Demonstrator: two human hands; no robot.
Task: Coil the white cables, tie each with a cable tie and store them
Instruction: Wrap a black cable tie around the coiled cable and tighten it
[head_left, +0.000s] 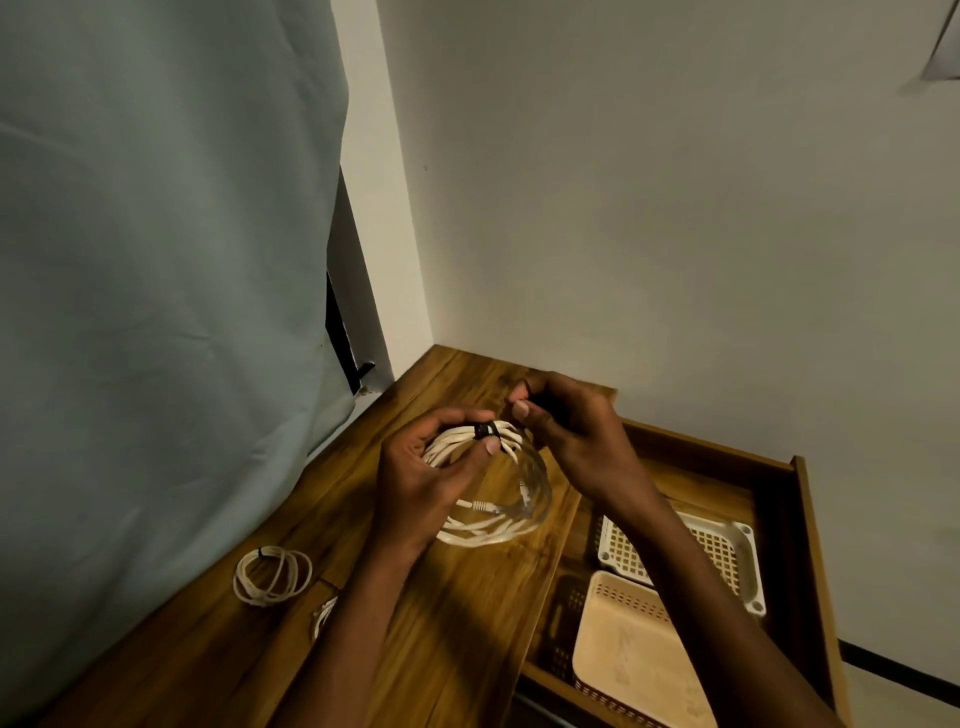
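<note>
Likely a home room: curtain (156, 260), wooden drawer unit (727, 467).

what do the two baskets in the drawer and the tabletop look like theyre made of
White basket: likely moulded plastic, with a regular grid of holes. Peach basket: probably plastic too, perforated rim, matte. Tabletop: wood or wood-look laminate, streaky brown grain with a slight sheen; which one is unclear.

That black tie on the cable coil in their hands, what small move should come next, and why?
Probably pull the tie's free end tight. The left hand pinches the black tie around the white coil, and the right hand holds something dark beside it.
</note>
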